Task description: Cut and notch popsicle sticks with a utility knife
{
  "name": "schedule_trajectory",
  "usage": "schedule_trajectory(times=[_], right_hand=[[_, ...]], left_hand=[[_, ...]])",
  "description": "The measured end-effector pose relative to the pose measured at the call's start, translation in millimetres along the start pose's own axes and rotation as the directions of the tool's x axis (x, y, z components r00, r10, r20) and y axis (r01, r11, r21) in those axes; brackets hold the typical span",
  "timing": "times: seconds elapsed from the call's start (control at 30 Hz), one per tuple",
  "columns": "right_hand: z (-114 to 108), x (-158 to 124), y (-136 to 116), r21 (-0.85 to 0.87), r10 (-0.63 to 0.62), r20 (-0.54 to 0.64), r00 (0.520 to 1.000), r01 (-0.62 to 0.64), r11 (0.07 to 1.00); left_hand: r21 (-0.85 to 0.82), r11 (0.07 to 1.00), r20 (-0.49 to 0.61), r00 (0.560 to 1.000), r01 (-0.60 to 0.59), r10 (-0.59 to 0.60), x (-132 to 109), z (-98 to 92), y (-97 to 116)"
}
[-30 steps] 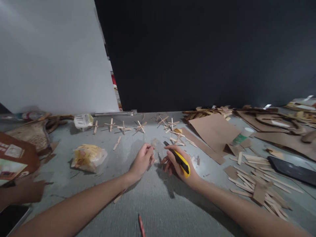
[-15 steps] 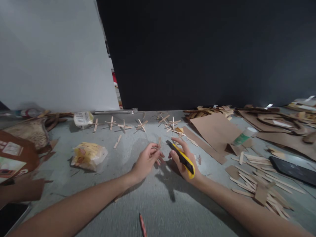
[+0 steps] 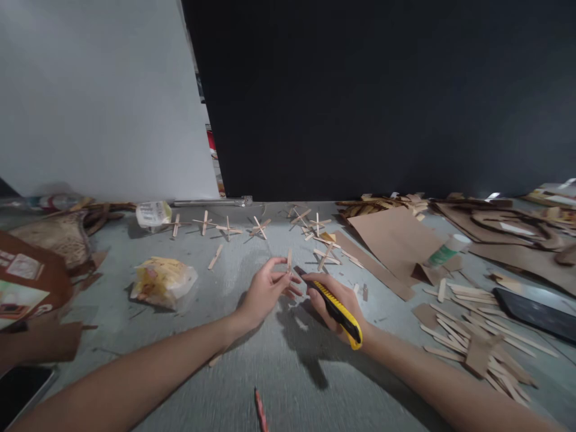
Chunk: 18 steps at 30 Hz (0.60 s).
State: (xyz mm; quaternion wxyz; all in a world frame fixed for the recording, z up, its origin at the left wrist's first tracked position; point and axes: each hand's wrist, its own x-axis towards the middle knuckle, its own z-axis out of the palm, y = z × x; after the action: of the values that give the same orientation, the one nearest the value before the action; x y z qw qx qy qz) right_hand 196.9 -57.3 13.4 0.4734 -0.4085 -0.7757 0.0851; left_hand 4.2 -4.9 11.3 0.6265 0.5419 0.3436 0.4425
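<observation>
Between thumb and fingers, my left hand [image 3: 266, 292] pinches a short wooden craft stick [image 3: 289, 259] held upright over the table. My right hand [image 3: 335, 300] is wrapped round a yellow and black utility knife [image 3: 337, 309]. The knife's tip points left, close to my left fingertips; whether it touches the stick I cannot tell. Beyond my hands, several craft-stick crosses [image 3: 259, 228] stand or lie in a row. A loose craft stick [image 3: 215, 257] lies to the left of them.
To the left are a yellow plastic bag [image 3: 162, 283] and a white container [image 3: 153, 215]. A red pen [image 3: 260, 410] lies near me. On the right are a brown cardboard sheet [image 3: 391, 243], a pile of craft sticks [image 3: 454, 336], a black phone [image 3: 540, 312] and a green-white tube [image 3: 449, 250].
My right hand has closed more around the knife and tilted it, bringing its tip down and left toward my left fingers. My left hand keeps its pinch on the stick.
</observation>
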Motion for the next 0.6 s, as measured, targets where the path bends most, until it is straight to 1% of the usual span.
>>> schedule_trajectory(times=[0.33,0.6], right_hand=[[8.7,-4.5,5.3,0.093,0.026,0.011,1.0,-0.027,0.995],[6.3,-3.0,1.7,0.121,0.074,0.055,0.996,-0.08,0.989]], left_hand=[[0.019,0.999,-0.017,0.999,0.028,-0.028,-0.9,3.8,0.3],[0.055,0.998,0.007,1.0,0.012,-0.012,-3.7,4.7,1.1]])
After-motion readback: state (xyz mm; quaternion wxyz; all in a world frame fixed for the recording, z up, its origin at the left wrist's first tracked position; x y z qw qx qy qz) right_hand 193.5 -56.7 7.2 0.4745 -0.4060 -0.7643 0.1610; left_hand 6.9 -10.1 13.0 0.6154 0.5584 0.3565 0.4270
